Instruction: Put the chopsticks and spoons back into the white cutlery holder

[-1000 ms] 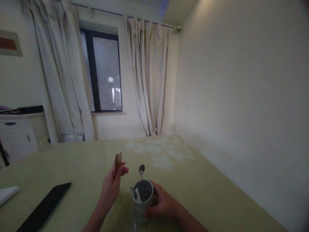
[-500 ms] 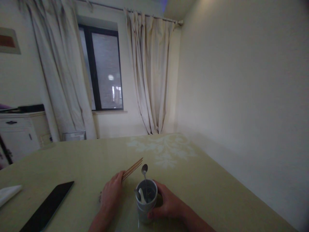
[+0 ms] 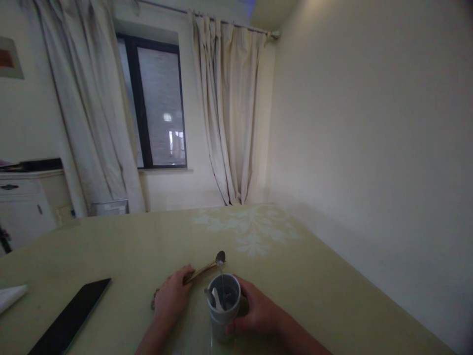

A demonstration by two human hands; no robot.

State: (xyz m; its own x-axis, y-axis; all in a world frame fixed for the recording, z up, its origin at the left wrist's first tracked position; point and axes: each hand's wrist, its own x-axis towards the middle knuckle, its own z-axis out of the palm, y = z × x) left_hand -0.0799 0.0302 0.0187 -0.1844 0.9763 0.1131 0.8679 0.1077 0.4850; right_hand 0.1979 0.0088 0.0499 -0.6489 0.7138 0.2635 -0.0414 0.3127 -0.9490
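- Chopsticks lie low over the desk, nearly flat, tips pointing to about two o'clock and ending just short of the spoon bowl; the low angle suggests they are meant to rest on the surface rather than stand in the cup.
- Left hand lies palm down at nine o'clock of the cup, fingers curled over the near ends of the chopsticks, so its grip is closed on them.
- Cup stands upright near the desk's front edge, holding a metal spoon that rises past the rim and a white spoon leaning inside.
- Right hand wraps the cup's side from three o'clock, grip closed around it, likely steadying it against tipping.
- Farthest left, a white napkin pokes in at the frame edge; a dark flat tablet lies at nine o'clock of the left hand, well apart.
- Beyond the desk at eleven o'clock are a white cabinet, curtains and a dark window.
- Nothing lies between the hands and the cup; the upright spoon handle is the only thing close to the chopstick tips.
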